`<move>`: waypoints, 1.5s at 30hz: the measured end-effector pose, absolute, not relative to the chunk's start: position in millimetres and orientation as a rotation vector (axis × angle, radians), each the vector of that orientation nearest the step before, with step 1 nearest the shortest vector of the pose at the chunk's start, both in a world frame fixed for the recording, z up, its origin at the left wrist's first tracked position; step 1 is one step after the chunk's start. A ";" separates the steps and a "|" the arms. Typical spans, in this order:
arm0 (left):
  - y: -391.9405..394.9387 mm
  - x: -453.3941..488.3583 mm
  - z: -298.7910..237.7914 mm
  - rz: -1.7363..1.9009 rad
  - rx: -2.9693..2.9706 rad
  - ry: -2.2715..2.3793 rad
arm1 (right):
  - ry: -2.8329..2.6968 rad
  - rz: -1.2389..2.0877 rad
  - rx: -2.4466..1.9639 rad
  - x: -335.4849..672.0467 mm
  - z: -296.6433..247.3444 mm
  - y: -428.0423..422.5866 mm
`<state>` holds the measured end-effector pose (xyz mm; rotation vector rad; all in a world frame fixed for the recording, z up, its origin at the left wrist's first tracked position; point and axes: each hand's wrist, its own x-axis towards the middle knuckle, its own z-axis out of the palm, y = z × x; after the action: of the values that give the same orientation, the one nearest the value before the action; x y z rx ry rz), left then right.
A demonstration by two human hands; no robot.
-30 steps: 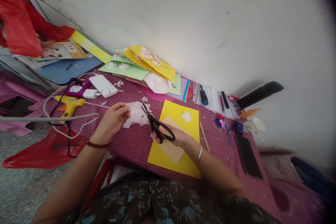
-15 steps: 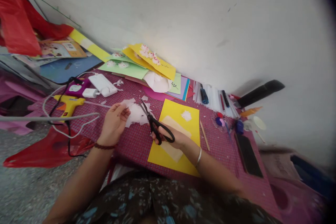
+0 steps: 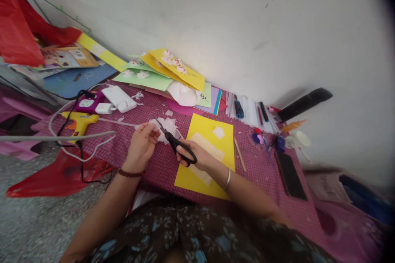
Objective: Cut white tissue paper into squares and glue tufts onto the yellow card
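My left hand (image 3: 142,146) pinches a piece of white tissue paper (image 3: 169,124) above the red checked table (image 3: 160,166). My right hand (image 3: 197,157) grips black scissors (image 3: 174,141) by the handles, blades pointing up-left into the tissue close to my left fingers. Under my right wrist lies a yellow card sheet (image 3: 212,131) with a beige paper strip (image 3: 205,164) and a small white tissue bit (image 3: 218,132) on it.
A yellow glue gun (image 3: 78,120) with cables, a white charger (image 3: 119,98) and a purple device (image 3: 89,102) lie at left. Stacked coloured cards (image 3: 173,76) lean by the wall. Pens (image 3: 247,109), pom-poms (image 3: 257,137), a wooden stick (image 3: 240,154) and a black phone (image 3: 290,170) lie at right.
Both hands have shifted slightly left and closer together; the scissors' blades now reach further into the tissue near my left fingers. The view has dipped a little.
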<state>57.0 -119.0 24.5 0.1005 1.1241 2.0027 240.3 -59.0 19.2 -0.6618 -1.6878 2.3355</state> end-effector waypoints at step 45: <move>-128.9 35.3 55.7 1.765 0.685 1.609 | -1.881 2.328 -0.365 276.9 17.4 -64.2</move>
<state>35.3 -128.9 55.7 0.6849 1.6093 1.7647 276.9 -64.2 17.4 -0.3650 -1.8806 2.3280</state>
